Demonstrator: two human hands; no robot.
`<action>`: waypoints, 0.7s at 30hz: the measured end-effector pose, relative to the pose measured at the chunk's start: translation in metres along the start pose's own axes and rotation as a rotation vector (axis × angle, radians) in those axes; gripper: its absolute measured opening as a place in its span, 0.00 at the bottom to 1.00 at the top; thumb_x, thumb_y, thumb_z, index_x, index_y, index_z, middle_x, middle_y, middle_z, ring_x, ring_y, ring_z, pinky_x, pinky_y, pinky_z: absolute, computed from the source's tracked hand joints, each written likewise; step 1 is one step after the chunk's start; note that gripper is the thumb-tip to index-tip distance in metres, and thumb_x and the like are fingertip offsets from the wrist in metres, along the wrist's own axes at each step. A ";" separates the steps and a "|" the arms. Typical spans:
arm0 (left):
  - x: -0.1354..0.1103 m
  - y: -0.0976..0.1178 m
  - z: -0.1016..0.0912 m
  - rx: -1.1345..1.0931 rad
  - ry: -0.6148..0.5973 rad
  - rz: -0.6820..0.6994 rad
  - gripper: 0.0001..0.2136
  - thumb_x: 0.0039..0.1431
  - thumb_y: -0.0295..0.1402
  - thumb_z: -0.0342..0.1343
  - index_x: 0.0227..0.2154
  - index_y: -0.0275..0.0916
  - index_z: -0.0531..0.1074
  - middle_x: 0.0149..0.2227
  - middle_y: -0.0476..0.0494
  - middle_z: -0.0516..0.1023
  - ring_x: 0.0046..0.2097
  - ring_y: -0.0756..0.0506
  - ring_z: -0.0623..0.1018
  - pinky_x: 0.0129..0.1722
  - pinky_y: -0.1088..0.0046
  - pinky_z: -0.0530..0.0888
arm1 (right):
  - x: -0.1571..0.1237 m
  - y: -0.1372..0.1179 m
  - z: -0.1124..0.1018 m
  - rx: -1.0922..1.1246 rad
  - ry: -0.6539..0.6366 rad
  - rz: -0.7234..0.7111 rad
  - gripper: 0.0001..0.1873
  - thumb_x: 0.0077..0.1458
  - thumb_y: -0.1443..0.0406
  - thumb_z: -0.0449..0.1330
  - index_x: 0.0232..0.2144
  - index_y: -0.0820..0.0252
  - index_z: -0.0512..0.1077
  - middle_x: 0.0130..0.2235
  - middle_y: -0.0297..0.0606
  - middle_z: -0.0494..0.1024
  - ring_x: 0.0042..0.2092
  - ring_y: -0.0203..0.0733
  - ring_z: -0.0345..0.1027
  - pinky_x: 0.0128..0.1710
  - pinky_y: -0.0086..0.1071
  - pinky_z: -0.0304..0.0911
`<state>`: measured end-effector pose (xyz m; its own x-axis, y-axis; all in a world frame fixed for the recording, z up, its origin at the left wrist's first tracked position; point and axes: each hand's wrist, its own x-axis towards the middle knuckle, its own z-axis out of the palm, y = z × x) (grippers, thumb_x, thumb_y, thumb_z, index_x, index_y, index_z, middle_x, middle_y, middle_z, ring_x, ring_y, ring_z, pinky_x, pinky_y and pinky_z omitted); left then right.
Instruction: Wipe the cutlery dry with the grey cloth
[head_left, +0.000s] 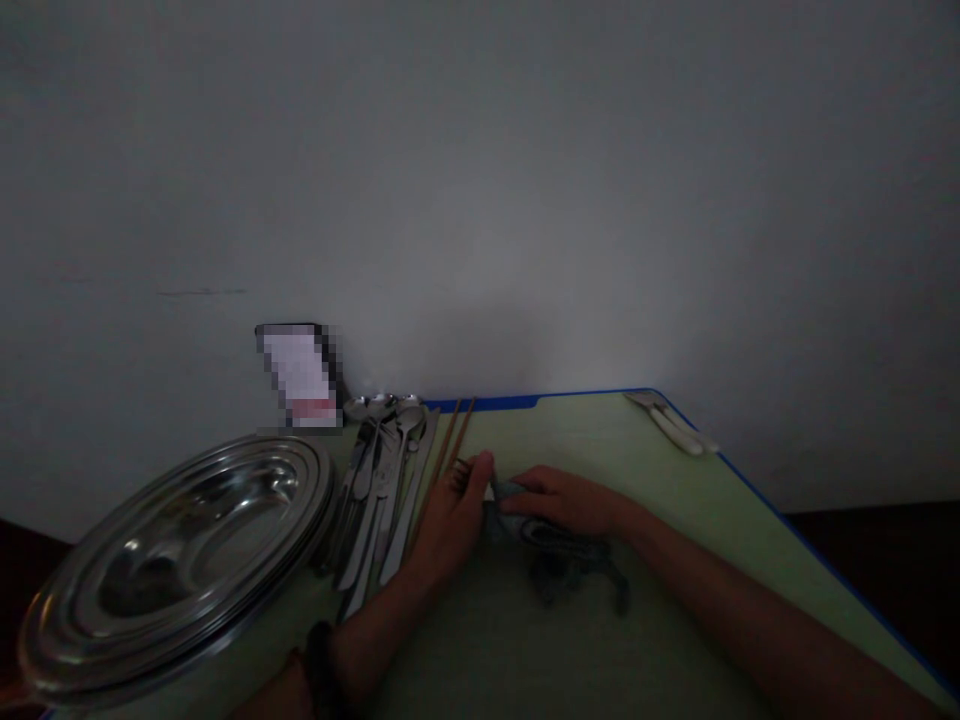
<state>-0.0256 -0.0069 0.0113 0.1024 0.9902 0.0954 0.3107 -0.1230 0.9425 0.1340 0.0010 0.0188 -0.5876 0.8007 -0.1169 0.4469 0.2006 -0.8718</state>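
Note:
My left hand (454,525) is closed around a fork (457,474), whose tines show above the fingers. Facing it, my right hand (562,498) grips a dark grey-blue cloth (566,540) against the pale end of the fork. The cloth's loose folds hang below my right hand. Just left of my left hand lies a row of metal knives, forks and spoons (386,490). A pair of wooden chopsticks (460,430) lies between that row and my left hand.
Stacked oval metal plates (225,462) fill the table's left side. A phone (304,372) leans on the wall behind them. White-handled cutlery (675,430) rests at the far right corner. The pale green table (585,425) has a blue edge and meets a grey wall.

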 end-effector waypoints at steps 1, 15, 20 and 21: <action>-0.001 0.001 0.001 0.009 -0.015 -0.004 0.18 0.56 0.46 0.45 0.20 0.37 0.67 0.21 0.50 0.67 0.28 0.48 0.69 0.27 0.76 0.65 | -0.002 -0.001 -0.005 -0.031 -0.048 0.021 0.20 0.51 0.52 0.51 0.25 0.64 0.68 0.23 0.31 0.65 0.26 0.32 0.58 0.26 0.26 0.54; -0.005 0.011 0.007 -0.097 -0.100 -0.062 0.15 0.56 0.43 0.44 0.26 0.38 0.67 0.17 0.57 0.57 0.17 0.54 0.58 0.16 0.81 0.56 | -0.022 0.013 -0.052 -0.007 -0.317 0.184 0.23 0.48 0.52 0.55 0.36 0.66 0.71 0.31 0.36 0.70 0.30 0.32 0.61 0.31 0.26 0.58; -0.005 0.011 0.006 -0.020 -0.082 -0.004 0.14 0.55 0.41 0.45 0.22 0.37 0.67 0.21 0.53 0.65 0.24 0.52 0.66 0.21 0.81 0.62 | -0.008 0.000 -0.019 -0.163 -0.196 0.107 0.26 0.49 0.47 0.50 0.26 0.65 0.70 0.21 0.30 0.62 0.23 0.29 0.52 0.23 0.26 0.50; -0.005 0.011 0.006 -0.014 -0.077 -0.004 0.14 0.55 0.41 0.45 0.22 0.37 0.67 0.21 0.53 0.65 0.24 0.52 0.66 0.21 0.81 0.62 | -0.006 -0.001 -0.016 -0.167 -0.177 0.107 0.27 0.49 0.46 0.50 0.26 0.65 0.69 0.21 0.30 0.61 0.23 0.29 0.51 0.22 0.26 0.50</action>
<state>-0.0172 -0.0140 0.0197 0.1735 0.9825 0.0671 0.2977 -0.1173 0.9474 0.1480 0.0049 0.0279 -0.6331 0.7142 -0.2987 0.6096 0.2221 -0.7610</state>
